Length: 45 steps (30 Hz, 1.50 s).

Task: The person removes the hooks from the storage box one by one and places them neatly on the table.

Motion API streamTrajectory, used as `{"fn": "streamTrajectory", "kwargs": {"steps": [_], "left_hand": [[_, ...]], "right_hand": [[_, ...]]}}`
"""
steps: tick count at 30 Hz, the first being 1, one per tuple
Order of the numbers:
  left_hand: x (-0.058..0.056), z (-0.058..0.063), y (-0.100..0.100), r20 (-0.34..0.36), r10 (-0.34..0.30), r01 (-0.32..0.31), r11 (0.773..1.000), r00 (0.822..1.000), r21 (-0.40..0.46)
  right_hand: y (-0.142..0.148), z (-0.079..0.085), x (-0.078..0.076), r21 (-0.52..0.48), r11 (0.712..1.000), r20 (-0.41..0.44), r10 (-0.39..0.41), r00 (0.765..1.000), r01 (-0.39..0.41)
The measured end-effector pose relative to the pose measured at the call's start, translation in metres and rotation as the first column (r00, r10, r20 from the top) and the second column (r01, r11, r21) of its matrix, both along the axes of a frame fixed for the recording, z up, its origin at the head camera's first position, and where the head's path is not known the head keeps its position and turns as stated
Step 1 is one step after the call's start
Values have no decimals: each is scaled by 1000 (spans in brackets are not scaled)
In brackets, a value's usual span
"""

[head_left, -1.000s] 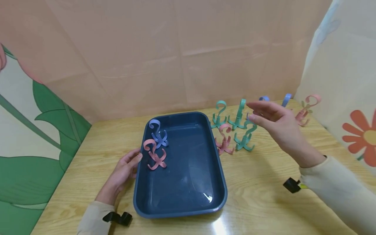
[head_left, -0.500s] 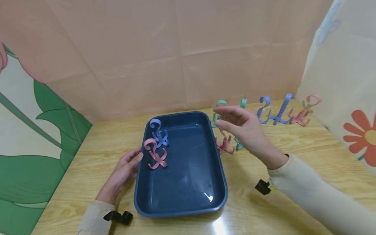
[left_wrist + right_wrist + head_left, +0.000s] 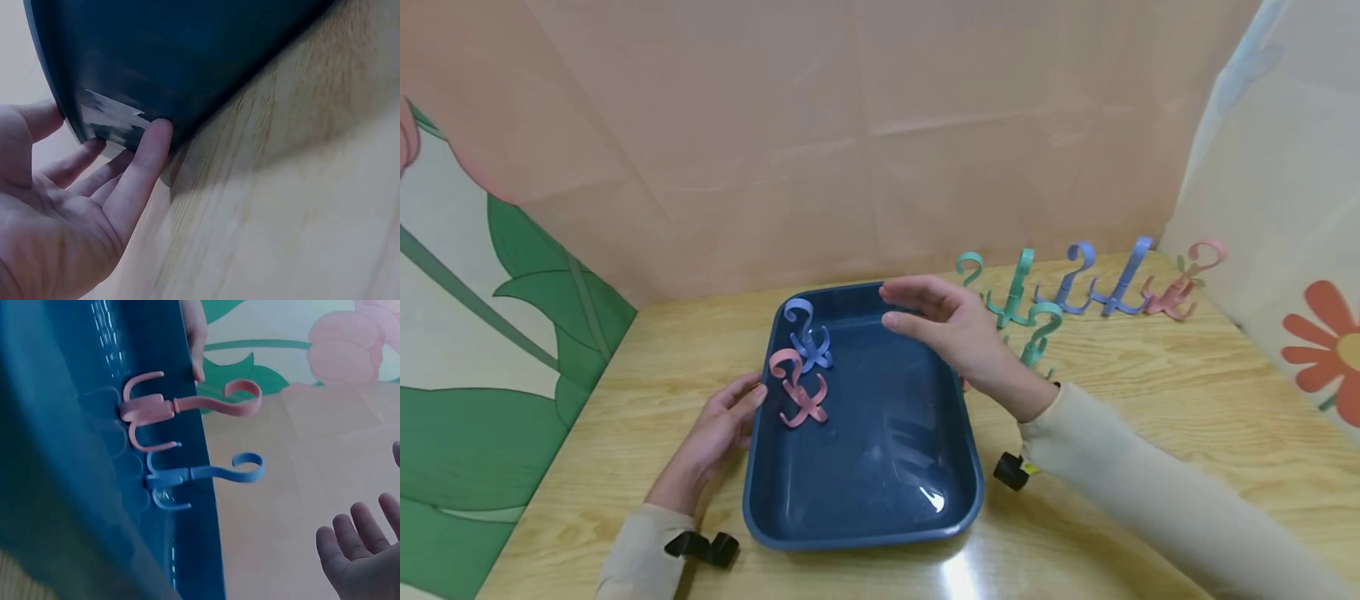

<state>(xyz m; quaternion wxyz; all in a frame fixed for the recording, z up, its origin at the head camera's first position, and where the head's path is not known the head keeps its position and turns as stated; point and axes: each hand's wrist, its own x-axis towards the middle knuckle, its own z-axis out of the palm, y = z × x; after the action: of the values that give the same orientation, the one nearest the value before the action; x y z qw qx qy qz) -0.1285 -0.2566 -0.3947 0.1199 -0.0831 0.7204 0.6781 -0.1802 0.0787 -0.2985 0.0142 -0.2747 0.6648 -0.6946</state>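
A dark blue plastic tray (image 3: 880, 492) stands on the wooden table. Along its left side stand a blue multi-prong hook (image 3: 811, 350) and a pink multi-prong hook (image 3: 805, 404), curled tops upward. My left hand (image 3: 721, 429) touches the tray's left wall from outside, thumb at the rim, fingers (image 3: 147, 147) spread on the outer wall. Above the tray's right rim hovers my right hand (image 3: 958, 325), holding nothing, its fingers extended leftward and apart from the thumb. In the right wrist view, both hooks are visible beyond the right hand's near edge of the tray.
Right of the tray stand more multi-prong hooks: green ones (image 3: 1017, 292), blue ones (image 3: 1067, 287) and a pink one (image 3: 1172, 296) at the far right. Another pink hook is mostly hidden behind my right hand. A pinkish backdrop (image 3: 850, 167) closes the table's rear.
My right hand has moved left from above the standing hooks to over the tray's right side, uncovering the blue hooks. The left hand, tray and its two hooks stay put.
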Motion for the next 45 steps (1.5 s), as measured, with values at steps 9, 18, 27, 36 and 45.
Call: {"fn": "streamTrajectory", "kwargs": {"steps": [9, 18, 27, 36, 45], "left_hand": [[-1, 1, 0, 2, -3, 3, 1000, 1000, -7], [-1, 1, 1, -2, -2, 2, 1000, 1000, -4], [-1, 1, 5, 8, 0, 0, 1000, 1000, -1], [-3, 3, 9, -28, -16, 17, 1000, 999, 11], [-1, 1, 8, -9, -18, 17, 1000, 1000, -16]], "right_hand": [[-30, -5, -9, -39, 999, 8, 19, 1000, -19], [-61, -15, -18, -30, 997, 20, 70, 997, -69], [-84, -31, -17, -30, 989, 95, 149, 984, -147], [-95, -43, -14, 37, 971, 104, 231, 967, -236], [-99, -57, -11, 135, 941, 95, 299, 950, -310]]}}
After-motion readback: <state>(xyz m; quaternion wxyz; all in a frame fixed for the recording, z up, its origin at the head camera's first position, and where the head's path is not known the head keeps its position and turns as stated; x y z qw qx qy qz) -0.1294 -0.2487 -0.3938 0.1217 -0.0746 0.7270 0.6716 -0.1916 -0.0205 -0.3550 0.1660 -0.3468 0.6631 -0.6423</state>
